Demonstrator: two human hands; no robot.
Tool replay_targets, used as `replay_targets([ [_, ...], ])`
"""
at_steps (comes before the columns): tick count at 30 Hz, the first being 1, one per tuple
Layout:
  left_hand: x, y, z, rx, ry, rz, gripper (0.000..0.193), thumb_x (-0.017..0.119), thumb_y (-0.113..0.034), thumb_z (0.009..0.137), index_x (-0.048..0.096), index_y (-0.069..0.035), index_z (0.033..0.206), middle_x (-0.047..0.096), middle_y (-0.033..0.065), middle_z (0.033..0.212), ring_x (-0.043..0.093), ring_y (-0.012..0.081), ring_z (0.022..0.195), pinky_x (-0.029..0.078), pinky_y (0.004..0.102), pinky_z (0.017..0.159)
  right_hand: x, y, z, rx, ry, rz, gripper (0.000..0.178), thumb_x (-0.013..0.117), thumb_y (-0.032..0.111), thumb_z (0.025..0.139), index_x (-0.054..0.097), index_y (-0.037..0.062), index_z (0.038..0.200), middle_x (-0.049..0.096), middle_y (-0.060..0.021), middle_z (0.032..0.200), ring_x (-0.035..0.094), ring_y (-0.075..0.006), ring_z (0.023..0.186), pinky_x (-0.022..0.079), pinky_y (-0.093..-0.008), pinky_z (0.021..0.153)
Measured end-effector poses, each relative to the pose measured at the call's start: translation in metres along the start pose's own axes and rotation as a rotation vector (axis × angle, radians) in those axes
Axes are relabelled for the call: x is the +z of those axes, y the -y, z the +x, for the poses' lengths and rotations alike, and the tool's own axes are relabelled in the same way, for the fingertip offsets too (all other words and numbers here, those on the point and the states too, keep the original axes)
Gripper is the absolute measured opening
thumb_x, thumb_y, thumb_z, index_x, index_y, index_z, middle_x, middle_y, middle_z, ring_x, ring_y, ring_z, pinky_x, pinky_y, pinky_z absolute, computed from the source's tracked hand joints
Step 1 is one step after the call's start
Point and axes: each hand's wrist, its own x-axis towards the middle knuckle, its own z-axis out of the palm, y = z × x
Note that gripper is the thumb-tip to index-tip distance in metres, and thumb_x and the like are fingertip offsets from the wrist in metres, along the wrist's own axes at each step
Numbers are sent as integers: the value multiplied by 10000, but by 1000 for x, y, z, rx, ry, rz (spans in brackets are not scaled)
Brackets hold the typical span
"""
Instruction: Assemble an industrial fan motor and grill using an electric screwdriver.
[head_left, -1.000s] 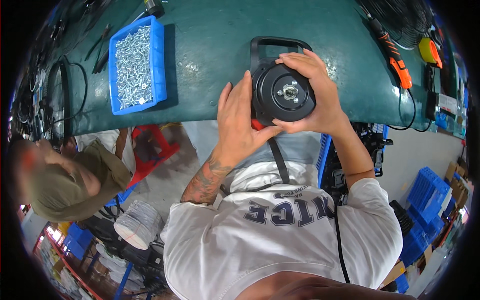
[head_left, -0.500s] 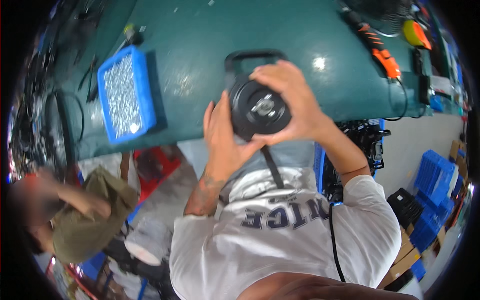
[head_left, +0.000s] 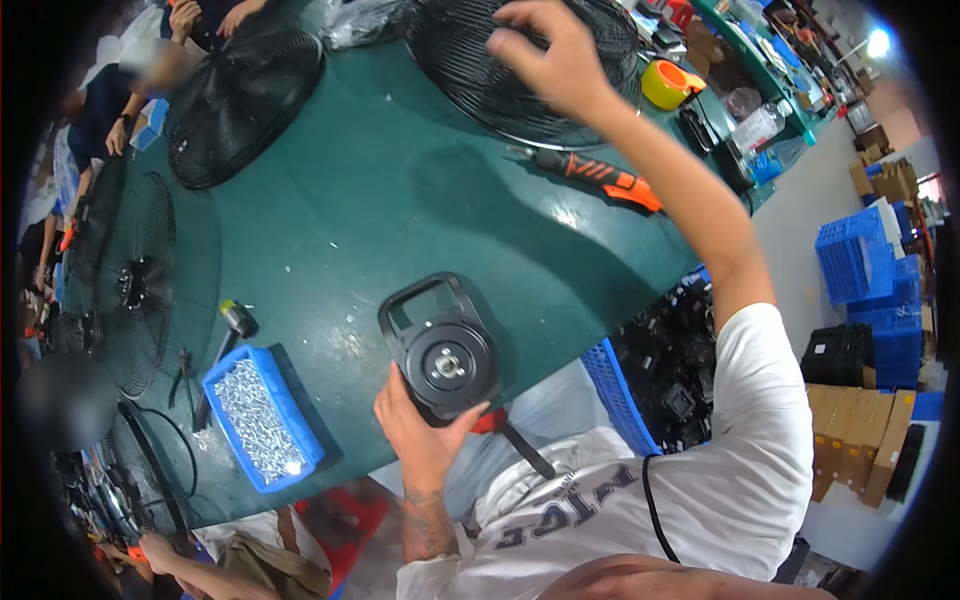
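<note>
A black round fan motor housing (head_left: 455, 350) with a loop handle stands at the table's near edge, its shaft end facing up. My left hand (head_left: 420, 430) grips its near left side, thumb and fingers curved around the rim. Stretched far forward, my right hand (head_left: 555, 60) is over a black wire fan grille (head_left: 470, 75). Its thumb and fingers are apart and I see nothing held in them; whether they touch the wires I cannot tell. An orange and black power screwdriver (head_left: 600, 178) lies just below that grille.
To the left are a blue tray (head_left: 297, 415) of screws, a hammer (head_left: 236, 318) and pliers (head_left: 181, 383). Another fan grille (head_left: 245, 110) lies at the far left; co-workers' hands show beyond. Yellow tape (head_left: 664, 86) sits far right. A blue crate (head_left: 615, 390) of black parts stands beside me.
My right hand has let go of the motor housing and moved far forward to the grille. My left hand still holds the housing. The view has shifted, showing more of the table's far side.
</note>
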Motion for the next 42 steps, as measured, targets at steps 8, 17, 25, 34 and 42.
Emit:
replay_targets([
  [8,3,-3,6,30,67,-52,1163,932,-484,600,374,116,1425,560,242,1243,541,391,1085,403,510,973,-8,-219,96,393,455,-521,681,451,651,921,670,99,1253,653,-216,1268,592,-401,1211,435,-476,1037],
  [17,-5,0,4,83,-2,-60,1108,915,-460,644,383,129,1416,579,239,1216,565,379,1077,403,508,972,9,-126,99,356,483,-722,807,440,766,896,684,-2,857,696,-241,916,660,-420,956,488,-502,858],
  [25,4,11,0,91,-25,-54,1176,911,-501,629,335,103,1457,534,243,1305,508,401,1186,383,496,1024,-60,-23,85,337,390,-610,741,493,666,933,687,-29,766,661,-227,758,660,-367,769,495,-448,735],
  [34,4,16,-4,-29,-215,-558,902,837,-342,794,371,42,1464,520,240,1350,537,357,1217,420,449,1023,-203,169,17,645,424,693,545,417,507,1025,538,64,731,446,-24,618,486,-142,628,435,-295,650],
  [42,-71,-17,30,-15,129,-1698,693,545,-480,983,421,55,1406,644,206,1086,652,237,876,537,330,764,-141,196,-59,558,600,1996,523,441,552,980,557,84,776,511,-34,700,485,-207,715,451,-379,719],
])
